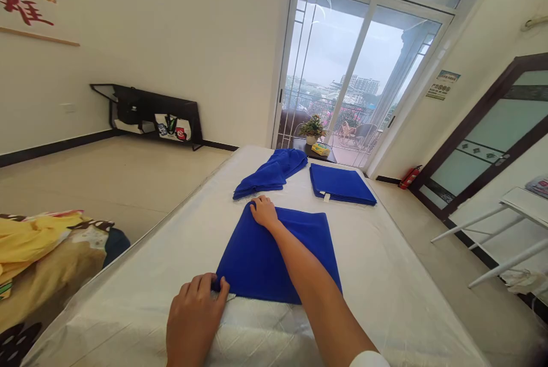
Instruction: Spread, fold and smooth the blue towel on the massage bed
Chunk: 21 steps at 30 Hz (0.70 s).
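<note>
A blue cloth (261, 264), spread out as a flat four-sided piece, lies in front of me on the plastic-covered mattress (385, 275). My left hand (194, 310) holds its near left corner between thumb and fingers. Reaching across the cloth, my right hand (264, 211) has its fingers bent over the far left corner; the fingertips are partly hidden. Beyond it lies a loose, rumpled heap of blue cloths (272, 173). To the right of that heap sits a neat, flat stack of blue cloths (342, 183) with a white label at its front edge.
Colourful bedding (55, 247) is piled low at the left. A potted plant (313, 129) and a tissue box (321, 149) stand on a dark table behind the mattress. A black rack (154, 107) is by the wall. At the right are a fire extinguisher (410, 177) and a white table (524, 201).
</note>
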### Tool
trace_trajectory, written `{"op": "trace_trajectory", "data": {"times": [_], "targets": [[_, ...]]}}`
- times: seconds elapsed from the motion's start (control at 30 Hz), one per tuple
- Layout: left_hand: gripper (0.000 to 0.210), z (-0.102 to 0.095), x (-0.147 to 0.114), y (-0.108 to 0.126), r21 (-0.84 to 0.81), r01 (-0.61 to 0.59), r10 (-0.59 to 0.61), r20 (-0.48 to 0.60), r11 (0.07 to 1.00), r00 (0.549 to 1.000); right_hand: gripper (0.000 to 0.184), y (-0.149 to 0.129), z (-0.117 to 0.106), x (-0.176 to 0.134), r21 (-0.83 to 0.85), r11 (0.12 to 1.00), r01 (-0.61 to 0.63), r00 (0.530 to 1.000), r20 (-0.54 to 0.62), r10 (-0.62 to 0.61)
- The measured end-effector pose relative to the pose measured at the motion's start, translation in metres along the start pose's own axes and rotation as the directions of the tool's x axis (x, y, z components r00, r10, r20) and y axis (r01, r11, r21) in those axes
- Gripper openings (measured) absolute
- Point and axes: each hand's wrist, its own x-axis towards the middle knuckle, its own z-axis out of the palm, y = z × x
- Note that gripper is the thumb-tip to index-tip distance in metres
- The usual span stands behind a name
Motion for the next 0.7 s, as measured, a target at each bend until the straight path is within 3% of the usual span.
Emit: {"op": "trace_trajectory", "data": {"times": [0.17, 0.4, 0.57, 0.7], "targets": [[0.041, 0.002, 0.002, 0.002, -0.057, 0.093, -0.094, -0.022, 0.994, 0.995, 0.034, 0.001, 0.004, 0.002, 0.04, 0.997, -0.059, 0.998, 0.005, 0.059], [0.05, 0.0, 0.007, 0.004, -0.078, 0.183, -0.182, 0.017, 0.98, 0.983, 0.027, -0.001, -0.016, 0.004, 0.108, 0.992, -0.065, 0.997, 0.052, 0.06], [0.05, 0.002, 0.006, -0.001, -0.119, 0.182, -0.175, 0.065, 0.976, 0.982, 0.023, 0.015, -0.071, -0.017, 0.427, 0.898, 0.101, 0.987, -0.155, -0.037], [0.047, -0.002, 0.004, -0.006, -0.236, 0.104, -0.122, -0.059, 0.966, 0.991, 0.02, 0.029, -0.143, -0.058, 0.502, 0.829, 0.247, 0.95, -0.294, -0.104]]}}
